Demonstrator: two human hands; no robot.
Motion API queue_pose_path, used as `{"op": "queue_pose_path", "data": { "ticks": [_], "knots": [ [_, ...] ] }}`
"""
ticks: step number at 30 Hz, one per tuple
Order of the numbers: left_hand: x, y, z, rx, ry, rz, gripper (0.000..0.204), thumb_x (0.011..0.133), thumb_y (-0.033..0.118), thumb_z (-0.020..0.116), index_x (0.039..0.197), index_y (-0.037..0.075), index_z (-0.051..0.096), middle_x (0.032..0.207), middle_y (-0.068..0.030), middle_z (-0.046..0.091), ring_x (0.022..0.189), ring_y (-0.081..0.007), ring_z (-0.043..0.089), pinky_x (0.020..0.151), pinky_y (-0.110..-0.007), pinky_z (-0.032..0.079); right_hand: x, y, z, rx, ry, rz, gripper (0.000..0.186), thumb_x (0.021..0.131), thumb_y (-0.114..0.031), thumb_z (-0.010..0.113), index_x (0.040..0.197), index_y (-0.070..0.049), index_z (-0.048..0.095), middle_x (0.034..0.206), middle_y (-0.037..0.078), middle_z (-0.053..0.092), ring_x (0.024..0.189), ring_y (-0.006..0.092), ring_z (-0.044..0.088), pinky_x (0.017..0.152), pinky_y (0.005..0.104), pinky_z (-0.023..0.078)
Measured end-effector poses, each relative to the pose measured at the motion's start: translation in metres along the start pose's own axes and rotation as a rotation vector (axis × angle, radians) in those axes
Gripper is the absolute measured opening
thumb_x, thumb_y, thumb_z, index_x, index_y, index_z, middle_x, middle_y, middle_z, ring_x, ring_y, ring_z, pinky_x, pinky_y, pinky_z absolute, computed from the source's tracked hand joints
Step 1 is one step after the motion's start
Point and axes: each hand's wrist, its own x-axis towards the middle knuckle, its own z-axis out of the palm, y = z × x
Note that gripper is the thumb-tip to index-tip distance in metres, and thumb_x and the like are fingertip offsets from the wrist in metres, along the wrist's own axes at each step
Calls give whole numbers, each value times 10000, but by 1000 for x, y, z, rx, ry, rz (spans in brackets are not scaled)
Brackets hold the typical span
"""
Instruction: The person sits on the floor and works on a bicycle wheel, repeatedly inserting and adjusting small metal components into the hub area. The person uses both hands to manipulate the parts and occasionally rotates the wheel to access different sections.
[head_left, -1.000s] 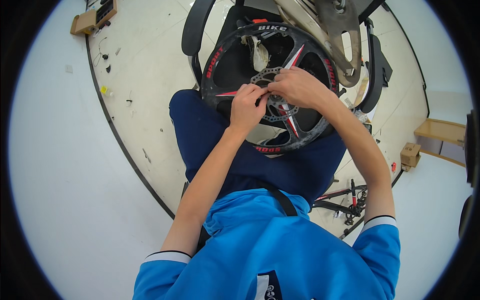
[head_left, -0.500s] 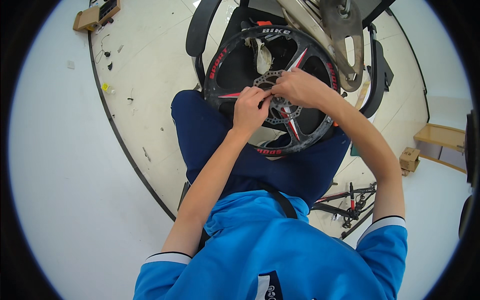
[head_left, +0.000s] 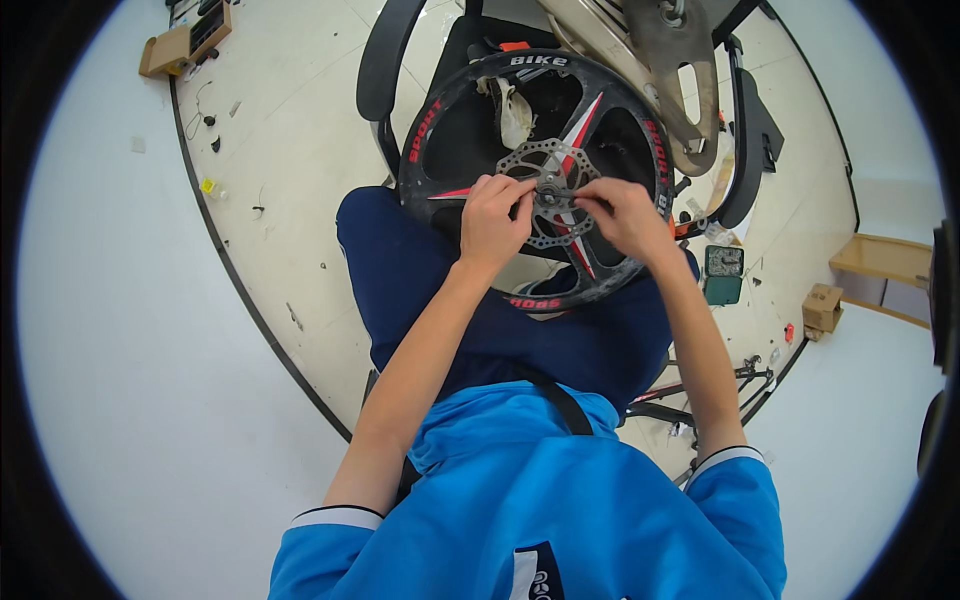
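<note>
A black bicycle wheel with red-and-white accents on its spokes lies flat across my knees and the chair in front of me. At its centre sits a perforated silver disc brake rotor around the hub. My left hand is at the rotor's left side, thumb and forefinger pinched near the hub; anything between them is too small to make out. From the right, my right hand pinches a thin, dark, rod-like piece at the hub. Its exact kind is unclear.
A black chair armrest rises left of the wheel, another right. A beige metal bicycle frame part leans over the wheel's upper right. A green case, a cardboard box and another bike frame are on the right-hand floor.
My right hand has moved back to the right, off the rotor's upper part, uncovering the hub. My left hand stays nearly in place. The view has shifted slightly.
</note>
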Motion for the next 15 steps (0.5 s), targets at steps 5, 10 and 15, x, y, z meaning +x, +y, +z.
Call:
{"op": "queue_pose_path", "data": {
  "ticks": [5, 10, 15],
  "knots": [
    [1, 2, -2, 4, -15, 11, 180, 824, 4, 759, 1002, 30, 772, 883, -93, 686, 820, -273, 640, 722, -365, 520, -6, -1, 3, 22, 34, 2, 136, 916, -38, 704, 1039, 20, 712, 922, 189, 717, 795, 344, 692, 720, 373, 539],
    [10, 9, -10, -10, 28, 3, 157, 835, 12, 764, 991, 30, 772, 916, -93, 686, 815, -256, 657, 710, -348, 533, 13, -14, -15, -76, 52, -94, 136, 905, -48, 715, 1031, 1, 715, 915, 165, 719, 807, 350, 693, 722, 389, 545],
    [42, 36, -40, -86, 48, 90, 135, 856, 8, 759, 989, 24, 772, 937, -98, 709, 793, -211, 682, 711, -299, 552, 18, -29, -6, -112, 130, -147, 143, 881, -54, 746, 1012, -10, 714, 910, 151, 721, 817, 345, 700, 720, 379, 553]
  ]
}}
